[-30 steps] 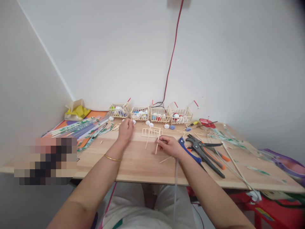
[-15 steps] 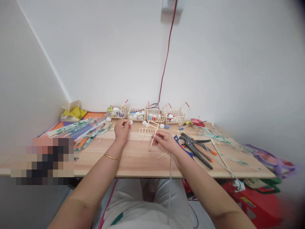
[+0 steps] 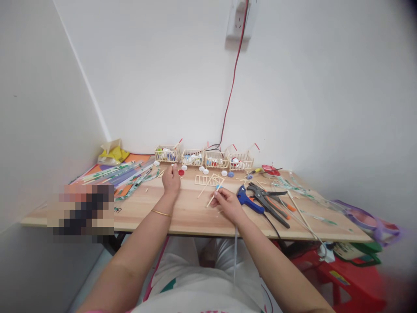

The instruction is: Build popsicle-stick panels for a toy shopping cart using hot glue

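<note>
At a wooden worktable (image 3: pixel 189 219) against a pale wall, the thumb and forefinger of a right hand (image 3: pixel 230 206) pinch one leg of a three-sided stick frame (image 3: pixel 205 187), held at a slant in front of the person. The left hand (image 3: pixel 171 180) rests near it with fingers curled; whether they grip anything cannot be told from this angle. A red disc (image 3: pixel 181 172) lies just beside that hand, and a gold bracelet (image 3: pixel 161 213) circles the wrist. Just beyond the stick frame is a flat ladder-like panel (image 3: pixel 202 184) of sticks, with a blue disc (image 3: pixel 220 187) near the right fingertips. To the right of that hand lie a blue glue gun (image 3: pixel 249 201) and gray-and-black cutters (image 3: pixel 269 204). Farther back, four miniature stick baskets (image 3: pixel 241 161) with red-tipped handles stand in a row, filled with small colored pieces. Long packaged strips (image 3: pixel 124 171) and a yellow bag (image 3: pixel 115 153) occupy the left end; a red dish (image 3: pixel 270 170) sits toward the back right. Above, a red-and-black cable (image 3: pixel 233 78) hangs in front of a wall socket (image 3: pixel 237 24); below the table's right side is a red stool (image 3: pixel 353 278).
</note>
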Demonstrator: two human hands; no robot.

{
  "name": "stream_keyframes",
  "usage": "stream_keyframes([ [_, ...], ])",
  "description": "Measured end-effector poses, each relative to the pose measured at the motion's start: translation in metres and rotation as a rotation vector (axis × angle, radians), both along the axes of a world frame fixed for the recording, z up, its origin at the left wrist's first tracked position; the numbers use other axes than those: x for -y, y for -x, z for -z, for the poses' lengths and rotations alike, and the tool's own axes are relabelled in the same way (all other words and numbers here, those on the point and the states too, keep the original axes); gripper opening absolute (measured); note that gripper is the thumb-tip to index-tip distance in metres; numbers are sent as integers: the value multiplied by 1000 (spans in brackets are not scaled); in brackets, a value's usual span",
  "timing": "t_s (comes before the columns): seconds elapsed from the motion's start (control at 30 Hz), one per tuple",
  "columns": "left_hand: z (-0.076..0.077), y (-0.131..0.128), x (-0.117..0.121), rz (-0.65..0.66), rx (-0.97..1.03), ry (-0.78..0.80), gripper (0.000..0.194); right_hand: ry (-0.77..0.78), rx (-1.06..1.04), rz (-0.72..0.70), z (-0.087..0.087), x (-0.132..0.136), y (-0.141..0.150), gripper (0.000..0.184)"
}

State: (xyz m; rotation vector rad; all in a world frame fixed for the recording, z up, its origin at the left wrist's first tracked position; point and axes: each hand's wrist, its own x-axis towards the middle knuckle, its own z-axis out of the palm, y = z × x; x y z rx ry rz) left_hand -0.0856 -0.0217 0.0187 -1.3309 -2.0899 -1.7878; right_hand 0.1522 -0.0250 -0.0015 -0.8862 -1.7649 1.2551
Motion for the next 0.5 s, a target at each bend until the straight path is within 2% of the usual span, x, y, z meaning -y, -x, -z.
stream_keyframes([
  [0.2, 11, 15, -8, -91, 58, 6, 13, 44, 5, -17, 7, 5, 7, 36],
  [0.37, 16, 25, -10, -126, 103, 47, 36, 37, 29, -40, 16, 0, 8, 36],
  [0.5, 16, 31, -12, -184, 130, 61, 37, 13, 54, -50, 17, 1, 9, 34],
])
